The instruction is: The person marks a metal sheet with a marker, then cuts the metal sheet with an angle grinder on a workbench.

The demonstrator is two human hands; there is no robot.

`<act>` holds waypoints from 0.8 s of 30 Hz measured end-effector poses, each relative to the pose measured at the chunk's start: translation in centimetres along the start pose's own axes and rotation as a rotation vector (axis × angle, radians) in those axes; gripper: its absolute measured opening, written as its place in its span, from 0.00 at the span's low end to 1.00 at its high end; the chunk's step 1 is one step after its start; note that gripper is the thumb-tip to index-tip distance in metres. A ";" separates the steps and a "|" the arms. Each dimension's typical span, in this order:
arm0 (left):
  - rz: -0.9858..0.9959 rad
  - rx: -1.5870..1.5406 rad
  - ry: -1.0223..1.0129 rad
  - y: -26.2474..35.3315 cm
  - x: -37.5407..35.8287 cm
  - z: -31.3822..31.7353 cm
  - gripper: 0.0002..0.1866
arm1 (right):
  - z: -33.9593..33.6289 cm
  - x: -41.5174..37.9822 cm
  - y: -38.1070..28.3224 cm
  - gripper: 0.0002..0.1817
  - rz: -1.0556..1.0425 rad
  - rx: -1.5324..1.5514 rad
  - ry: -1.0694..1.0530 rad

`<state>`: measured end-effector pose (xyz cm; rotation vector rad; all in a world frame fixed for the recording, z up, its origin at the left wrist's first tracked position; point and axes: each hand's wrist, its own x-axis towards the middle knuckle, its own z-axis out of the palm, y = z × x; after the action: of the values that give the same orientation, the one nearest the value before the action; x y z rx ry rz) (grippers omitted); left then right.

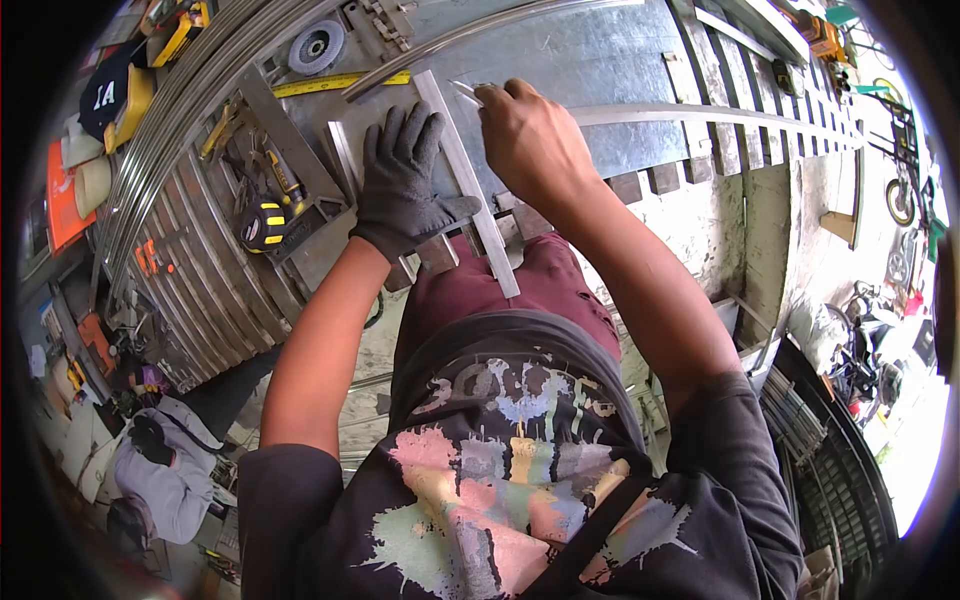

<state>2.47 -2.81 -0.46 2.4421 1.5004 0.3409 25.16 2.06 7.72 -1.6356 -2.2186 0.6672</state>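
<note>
My left hand (408, 180), in a dark grey glove, lies flat with its fingers stretched out. Its thumb reaches to a flat metal bar (462, 160), which runs from the bench over its front edge toward my body. Left of the glove, a short metal strip (345, 158) shows. My right hand (535, 140) is bare and closed in a pinch around a thin, pointed, pale tool (464, 91); its exact kind is hard to make out. That hand is just right of the bar's far end, above the metal bench top (600, 60).
A yellow ruler (340, 84), an abrasive disc (316, 48) and a curved metal tube (440, 40) lie farther back. A tape measure (264, 226) sits at the left near clamps. A long metal strip (700, 113) extends right. Another person (170, 465) is at lower left.
</note>
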 end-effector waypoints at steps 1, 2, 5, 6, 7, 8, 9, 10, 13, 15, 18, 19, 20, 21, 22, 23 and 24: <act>0.010 0.008 0.009 0.0 0.0 0.0 0.72 | 0.3 0.3 0.0 0.11 -0.005 0.006 0.005; 0.013 0.016 -0.002 -0.1 0.0 0.1 0.72 | 0.5 0.6 0.0 0.10 -0.012 0.011 0.010; 0.012 0.012 0.005 0.0 -0.1 0.0 0.71 | 1.2 1.2 0.2 0.09 -0.033 0.007 0.011; 0.013 0.004 0.007 0.0 -0.1 0.0 0.71 | 1.3 1.3 0.1 0.09 -0.034 0.010 0.020; 0.013 -0.003 0.010 0.0 -0.1 0.0 0.71 | 1.3 1.4 0.0 0.09 -0.037 0.013 0.029; 0.013 -0.012 0.014 0.0 0.0 0.0 0.71 | 1.3 1.6 0.0 0.09 -0.040 0.016 0.037; 0.006 -0.004 0.004 0.0 0.0 0.0 0.71 | 1.3 1.7 -0.1 0.09 -0.045 0.006 0.029; 0.000 0.004 -0.005 0.0 0.0 0.1 0.71 | 1.3 1.9 0.0 0.09 -0.050 -0.004 0.022; -0.019 -0.004 -0.012 -0.1 0.0 0.3 0.71 | 0.7 2.7 -0.1 0.09 -0.096 -0.039 -0.014; -0.028 -0.010 -0.013 -0.1 0.0 0.5 0.72 | 0.1 3.1 -0.3 0.10 -0.132 -0.056 -0.032; -0.028 -0.008 -0.011 -0.1 0.0 0.5 0.72 | -0.6 3.2 -0.6 0.10 -0.162 -0.072 -0.072; -0.024 -0.009 -0.007 -0.2 0.0 0.6 0.72 | -0.9 2.9 -0.6 0.10 -0.160 -0.077 -0.102; -0.020 -0.010 -0.002 -0.3 0.0 0.6 0.72 | -1.2 2.6 -0.7 0.10 -0.158 -0.083 -0.132; -0.023 -0.011 -0.004 -0.2 0.1 0.6 0.72 | -1.2 2.1 -0.8 0.10 -0.154 -0.082 -0.136; -0.027 -0.012 -0.006 -0.1 0.1 0.5 0.72 | -1.1 1.4 -0.8 0.10 -0.149 -0.081 -0.141; -0.031 -0.013 -0.008 0.0 0.1 0.4 0.72 | -1.2 0.6 -0.9 0.10 -0.144 -0.079 -0.146; -0.026 -0.007 -0.005 0.0 0.0 0.5 0.72 | -1.3 -0.1 -0.9 0.11 -0.132 -0.071 -0.168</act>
<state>2.61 -2.79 -0.94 2.4138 1.5252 0.3335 25.09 2.02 9.36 -1.4977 -2.4707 0.7218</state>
